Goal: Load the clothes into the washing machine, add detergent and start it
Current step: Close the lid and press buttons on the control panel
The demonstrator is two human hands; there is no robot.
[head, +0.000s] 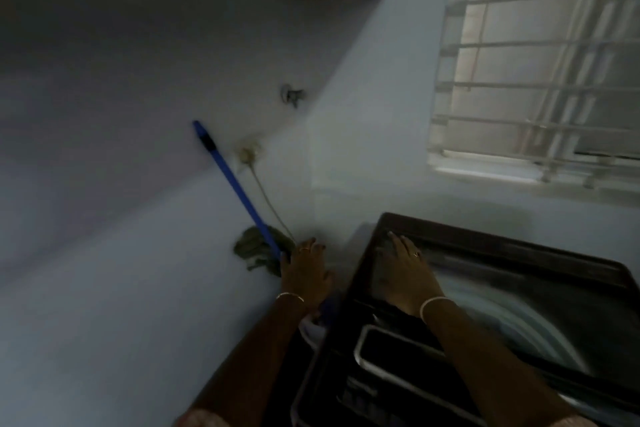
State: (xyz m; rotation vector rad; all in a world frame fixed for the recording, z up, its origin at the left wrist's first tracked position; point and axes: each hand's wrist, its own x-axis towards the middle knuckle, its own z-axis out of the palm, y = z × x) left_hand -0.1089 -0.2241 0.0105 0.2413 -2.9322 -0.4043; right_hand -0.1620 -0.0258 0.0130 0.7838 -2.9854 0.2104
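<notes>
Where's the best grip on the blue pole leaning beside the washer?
Grip the blue pole mid-shaft, between its black band and the green cloth at its lower end: bare, straight and round there. Come from the room side; it leans tilted against the wall, so its back is blocked. The left hand sits nearest its lower part.
</notes>
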